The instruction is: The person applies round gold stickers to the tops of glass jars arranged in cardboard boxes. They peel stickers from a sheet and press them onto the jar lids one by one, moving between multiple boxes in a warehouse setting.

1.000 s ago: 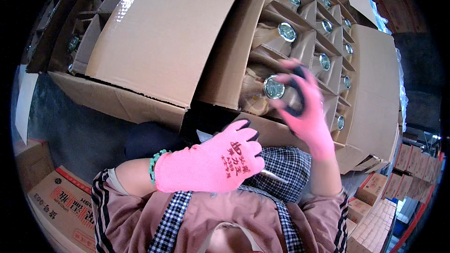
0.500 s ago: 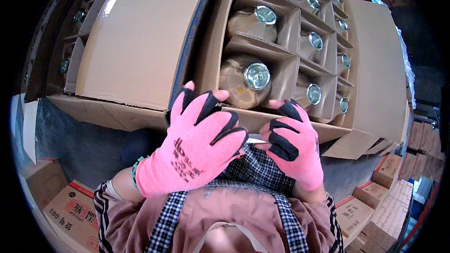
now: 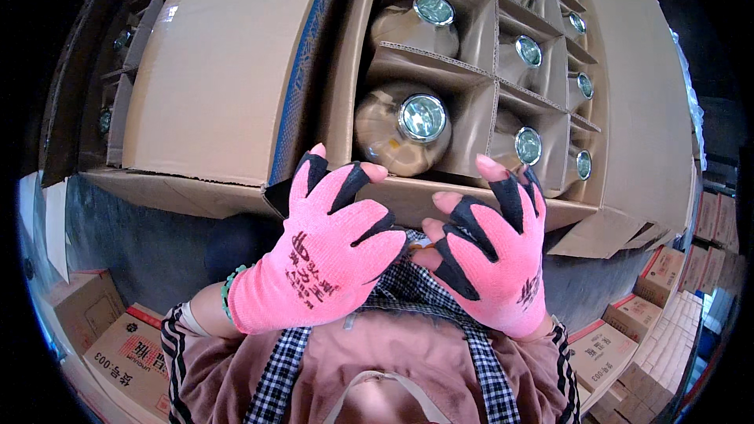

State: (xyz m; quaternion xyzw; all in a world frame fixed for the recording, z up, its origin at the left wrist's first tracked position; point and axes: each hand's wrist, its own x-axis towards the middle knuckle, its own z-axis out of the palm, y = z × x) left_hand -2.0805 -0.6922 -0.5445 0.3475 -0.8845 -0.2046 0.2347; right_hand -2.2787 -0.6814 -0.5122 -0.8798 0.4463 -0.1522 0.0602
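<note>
Pink gloves with black finger parts and bare fingertips cover both hands. My left hand, at the near edge of the open carton, has two fingers stretched out and the others bent inward. A small whitish and orange bit shows by its bent fingers, too hidden to name. To its right, my right hand is spread, with its fingers apart and nothing visible in them. Just beyond the hands, a round, amber-tinted glass flask liner with a silvery mouth sits in the carton's nearest left compartment.
Cardboard dividers separate several more flask liners. A carton flap lies to the left, another flap to the right. More liners stand in a carton at far left. Printed cartons are stacked low on both sides.
My right hand has opened its fingers and turned upward, away from the left. The thin white piece between the hands no longer shows there. The view has shifted slightly.
</note>
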